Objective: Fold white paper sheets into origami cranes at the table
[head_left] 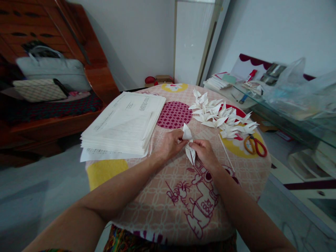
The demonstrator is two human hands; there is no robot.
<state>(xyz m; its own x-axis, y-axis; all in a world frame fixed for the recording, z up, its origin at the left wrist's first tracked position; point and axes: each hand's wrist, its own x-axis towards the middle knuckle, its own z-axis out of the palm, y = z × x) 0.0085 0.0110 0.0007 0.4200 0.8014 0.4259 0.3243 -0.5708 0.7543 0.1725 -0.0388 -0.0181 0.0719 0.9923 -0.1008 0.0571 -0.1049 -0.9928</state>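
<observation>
Between my hands, over the middle of the table, is a folded white paper figure (190, 154) with pointed ends, much like a paper crane. My left hand (172, 142) pinches its upper left side, and my right hand (205, 151) grips its right side with thumb and finger. One pointed flap stands up above my fingers, while a split pair of points aims down toward me. Beyond my right hand lies a heap of folded paper cranes (214, 113). To the left of my left hand rests a thick stack of printed paper sheets (115, 122).
Scissors (255, 145) with orange and red handles lie near the table's right edge. A thin white stick (227, 153) lies beside my right forearm. The round table wears a patterned cloth (147, 210). A glass shelf (288, 115) with plastic bags stands at right, a wooden bench (105, 87) at left.
</observation>
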